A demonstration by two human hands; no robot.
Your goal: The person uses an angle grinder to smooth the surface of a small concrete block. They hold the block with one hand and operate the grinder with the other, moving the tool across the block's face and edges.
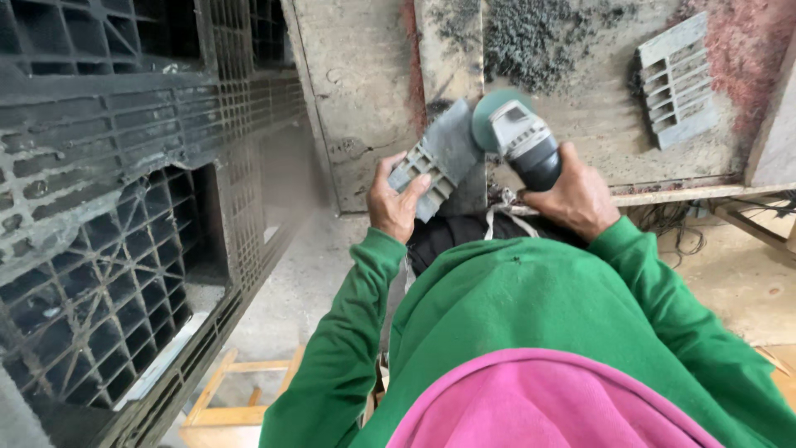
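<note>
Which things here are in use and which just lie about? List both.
In use:
left hand holding a grey ribbed plastic piece
right hand gripping an angle grinder, disc against that piece

Lying about:
second ribbed piece on the workbench
dark shavings
black plastic pallets
wooden frame

Tilted grey ribbed plastic piece (438,162) against green-disc grinder (518,137)

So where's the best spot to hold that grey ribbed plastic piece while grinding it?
Probably the ribbed lower end, from the left, as the left hand does: on the grey piece the ribs give grip, and fingers stay clear of the grinder disc at its upper right.
</note>
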